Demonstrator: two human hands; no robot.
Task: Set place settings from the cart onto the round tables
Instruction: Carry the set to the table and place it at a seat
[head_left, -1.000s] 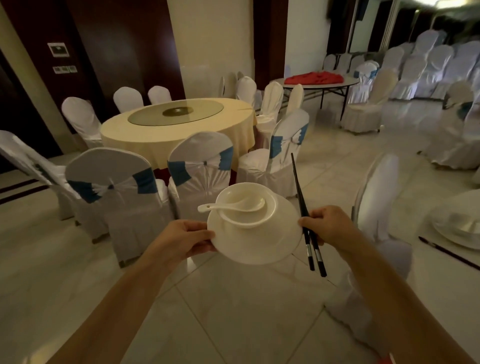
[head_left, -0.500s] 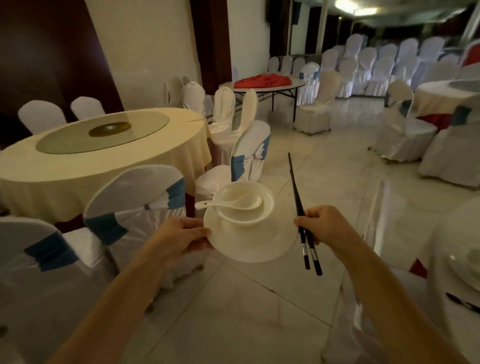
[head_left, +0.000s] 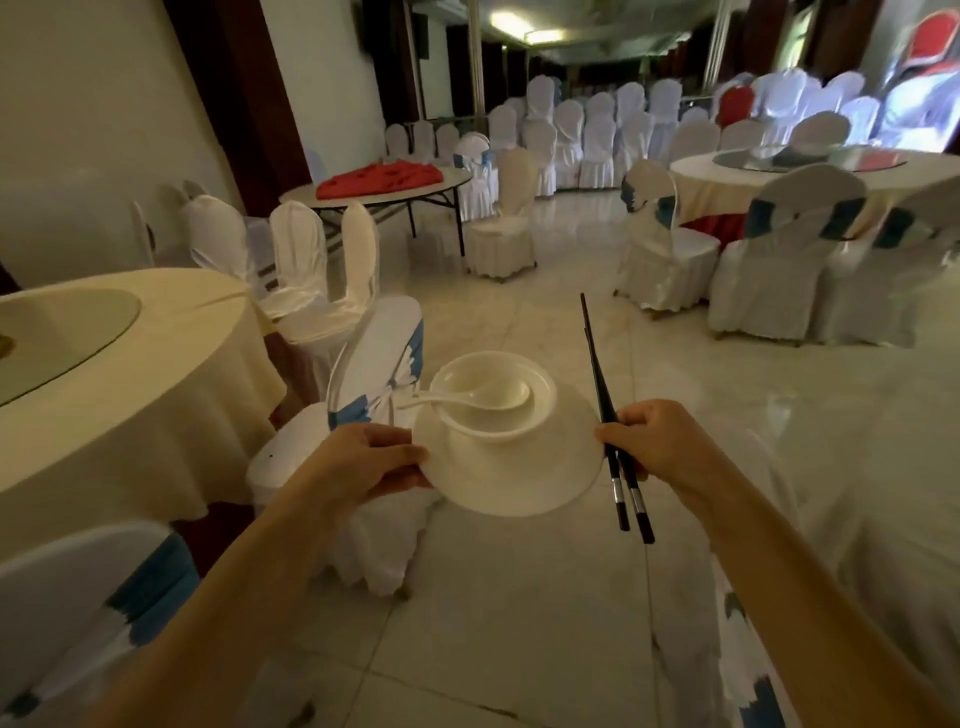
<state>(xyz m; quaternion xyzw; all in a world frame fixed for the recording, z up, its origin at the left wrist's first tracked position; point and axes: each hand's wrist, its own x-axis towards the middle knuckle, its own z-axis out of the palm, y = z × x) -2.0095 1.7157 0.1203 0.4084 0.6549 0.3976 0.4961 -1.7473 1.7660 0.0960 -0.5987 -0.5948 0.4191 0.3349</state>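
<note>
My left hand (head_left: 358, 462) grips the left rim of a white plate (head_left: 524, 478) held in front of me above the floor. On the plate sits a white bowl (head_left: 493, 395) with a white ceramic spoon (head_left: 467, 399) lying in it, handle to the left. My right hand (head_left: 660, 444) is closed around a pair of black chopsticks (head_left: 602, 395) that point up and away, silver-banded ends hanging below the fist. A round table with a yellow cloth (head_left: 130, 389) and a glass turntable lies at the left.
White-covered chairs with blue bows (head_left: 379, 364) ring the yellow table, one right behind the plate. A folding table with red cloths (head_left: 384, 179) stands at the back. Another set round table (head_left: 810, 171) is far right. Tiled floor runs down the middle.
The view has swung right: the yellow table slid to the left edge and the right-hand table came into view. Both hands hold the same things in the same pose.
</note>
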